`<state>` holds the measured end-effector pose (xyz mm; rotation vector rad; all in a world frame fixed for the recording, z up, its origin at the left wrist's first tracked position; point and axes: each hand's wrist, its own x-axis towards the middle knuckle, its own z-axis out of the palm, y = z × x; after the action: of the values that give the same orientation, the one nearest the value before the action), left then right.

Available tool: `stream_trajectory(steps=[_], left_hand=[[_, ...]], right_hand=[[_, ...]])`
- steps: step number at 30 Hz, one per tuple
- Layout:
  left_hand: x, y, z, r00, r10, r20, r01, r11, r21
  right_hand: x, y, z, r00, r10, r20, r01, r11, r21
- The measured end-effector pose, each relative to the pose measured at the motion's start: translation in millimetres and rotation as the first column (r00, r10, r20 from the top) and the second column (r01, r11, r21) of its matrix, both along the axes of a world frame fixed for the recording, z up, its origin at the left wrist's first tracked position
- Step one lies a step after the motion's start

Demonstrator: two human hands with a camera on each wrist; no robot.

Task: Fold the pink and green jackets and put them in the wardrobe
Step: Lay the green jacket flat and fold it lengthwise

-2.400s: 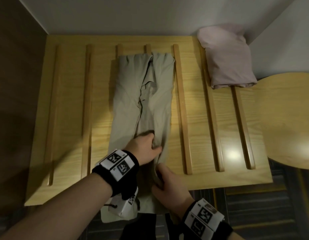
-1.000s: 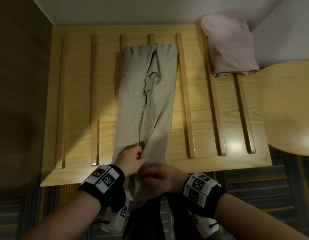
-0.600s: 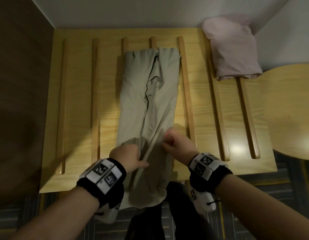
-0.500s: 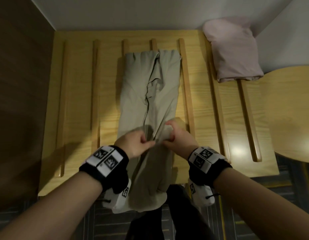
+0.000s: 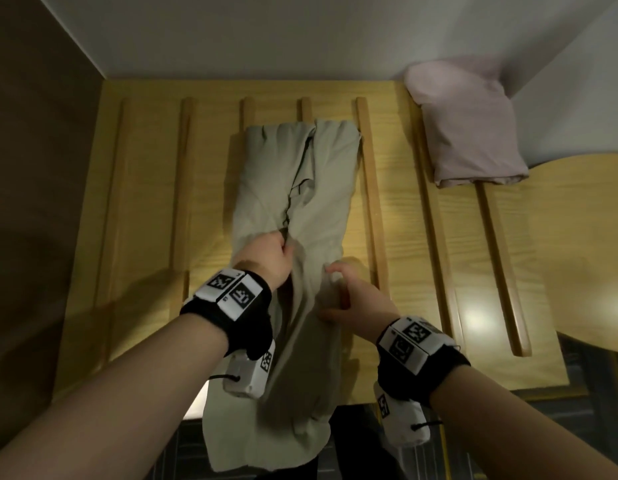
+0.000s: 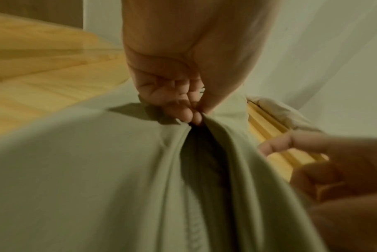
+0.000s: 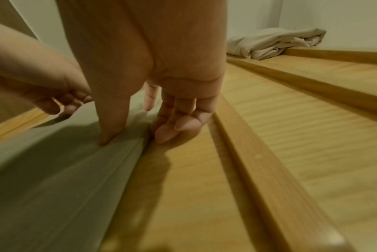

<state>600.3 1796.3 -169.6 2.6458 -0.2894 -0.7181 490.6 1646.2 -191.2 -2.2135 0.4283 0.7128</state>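
Two jackets lie on the table (image 5: 144,237): pink jacket (image 5: 470,133) folded at 1 o'clock, green jacket (image 5: 328,202) a central strip. Left hand (image 5: 269,258) pinches its middle seam, right hand (image 5: 359,299) grasps its 3 o'clock edge; the overhanging 6 o'clock end could drag folds open.

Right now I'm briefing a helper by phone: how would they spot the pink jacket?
Start at the slatted wooden board. At its far right corner lies the pink jacket. Unlike the long green jacket in the middle, it is folded into a small bundle.
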Motion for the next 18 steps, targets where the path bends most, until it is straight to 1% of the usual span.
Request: stream_trajectory(steps=[2,4,5,6,8,10,11,12,13,14,16,18], left_hand=[[-4,5,-2,0.996,-0.068,0.052,0.064,0.995,0.077],[-7,7,-5,0.992,-0.099,0.074,0.092,0.991,0.099],[-7,8,-7,0.992,-0.102,0.077,0.094,0.991,0.098],[-6,9,-7,0.993,-0.092,0.076,0.085,0.992,0.092],[0,11,-7,0.998,-0.019,0.06,0.016,0.998,0.057],[7,12,-4,0.997,0.042,0.071,-0.042,0.999,0.0],[10,12,-2,0.993,0.024,0.115,-0.022,1.0,-0.02],[12,12,0,0.983,-0.038,0.18,0.042,0.999,-0.017],[14,12,2,0.958,-0.145,0.246,0.145,0.989,0.019],[15,11,4,0.913,-0.275,0.3,0.265,0.961,0.074],[15,9,7,0.779,-0.504,0.373,0.471,0.863,0.183],[16,9,9,0.66,-0.618,0.426,0.57,0.782,0.251]], right_hand=[[2,-2,0,1.0,0.026,-0.011,-0.026,1.0,0.015],[9,-4,3,0.999,0.042,-0.019,-0.041,0.999,0.034],[15,-7,6,1.0,0.019,-0.015,-0.018,0.999,0.035],[23,-10,8,1.0,-0.025,0.0,0.025,0.999,0.031],[44,-18,13,0.987,-0.152,0.053,0.151,0.988,0.03],[68,-27,17,0.953,-0.293,0.074,0.29,0.956,0.053],[80,-30,18,0.938,-0.34,0.066,0.335,0.94,0.067],[91,-32,19,0.93,-0.363,0.059,0.359,0.93,0.076],[101,-34,19,0.927,-0.372,0.053,0.368,0.926,0.082],[110,-35,19,0.928,-0.37,0.049,0.365,0.927,0.086],[124,-36,19,0.936,-0.349,0.052,0.343,0.935,0.094],[133,-37,19,0.936,-0.344,0.075,0.336,0.936,0.106]])
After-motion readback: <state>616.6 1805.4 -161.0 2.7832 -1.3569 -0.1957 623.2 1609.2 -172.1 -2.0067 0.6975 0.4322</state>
